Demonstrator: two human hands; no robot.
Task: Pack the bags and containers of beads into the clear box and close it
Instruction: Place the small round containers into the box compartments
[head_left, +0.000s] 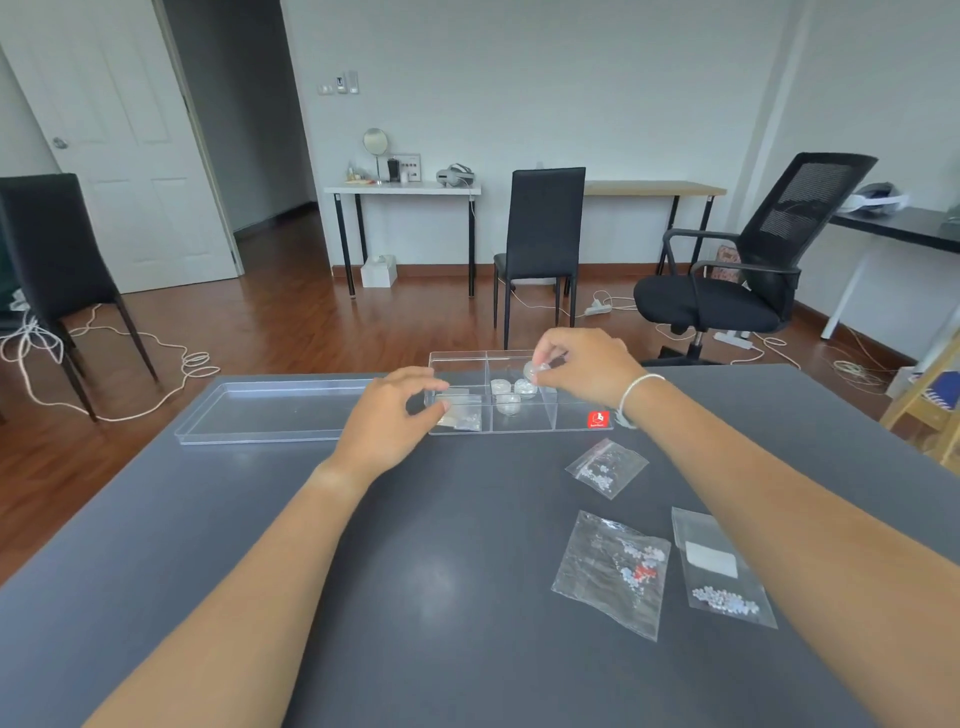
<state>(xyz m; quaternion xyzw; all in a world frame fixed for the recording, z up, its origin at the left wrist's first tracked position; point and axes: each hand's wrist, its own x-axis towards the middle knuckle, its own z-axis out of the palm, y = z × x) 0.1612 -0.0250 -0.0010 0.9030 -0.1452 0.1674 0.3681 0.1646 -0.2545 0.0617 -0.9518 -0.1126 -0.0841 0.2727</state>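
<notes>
A clear divided box with a red sticker stands at the far edge of the dark table. Its middle compartment holds three small round bead containers; the left compartment holds a small bead bag. My right hand hovers over the box, fingertips pinching another small round container. My left hand rests at the box's left end, fingers curled and apart, holding nothing. Three bead bags lie on the table: a small one, a large one with red beads, and a narrow one.
The clear lid lies flat to the left of the box, near the table's far edge. Beyond the table stand black chairs, an office chair and cables on the wooden floor.
</notes>
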